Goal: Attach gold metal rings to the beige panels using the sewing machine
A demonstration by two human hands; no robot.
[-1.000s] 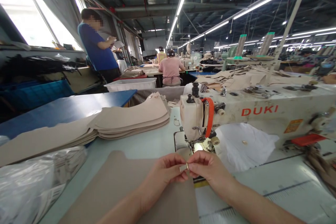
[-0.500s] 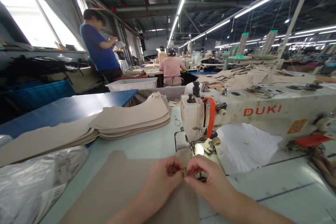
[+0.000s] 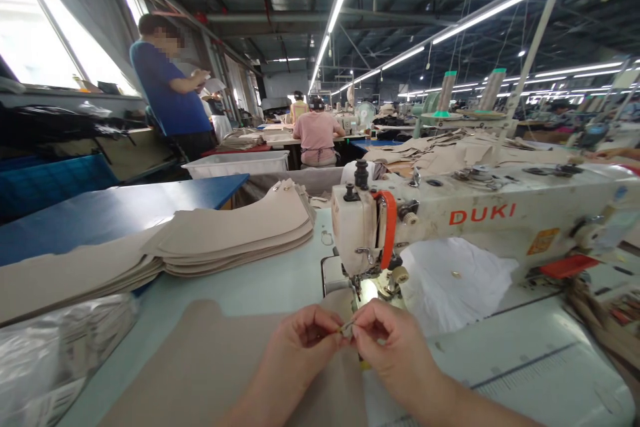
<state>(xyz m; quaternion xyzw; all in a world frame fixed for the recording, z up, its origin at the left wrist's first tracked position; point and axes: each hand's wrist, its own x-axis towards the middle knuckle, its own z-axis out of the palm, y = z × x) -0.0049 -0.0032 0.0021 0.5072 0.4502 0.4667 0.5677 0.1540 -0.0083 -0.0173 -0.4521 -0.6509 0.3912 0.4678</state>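
Observation:
Both of my hands meet just in front of the sewing machine [image 3: 357,227], below its lit needle area. My left hand [image 3: 296,345] pinches one end of a small light strip [image 3: 347,327] between thumb and fingers. At its other end, my right hand [image 3: 393,345] pinches it too; the fingertips almost touch. The strip's exact kind is too small to tell. Under my hands lies a flat beige fabric panel [image 3: 215,347], its far end reaching the machine's plate. My left forearm and hand cover part of the panel.
A stack of beige cut panels [image 3: 235,240] lies left of the machine. Nearer is a clear plastic bag [image 3: 75,347]. White cloth [image 3: 450,287] sits under the machine arm, and a ruler scale [image 3: 525,368] marks the table. A standing person [image 3: 173,90] is at left, others sit ahead.
The camera view has shifted slightly to the right. My fingertips have moved a little apart, so more of the small strip shows between them. Both hands keep pinching.

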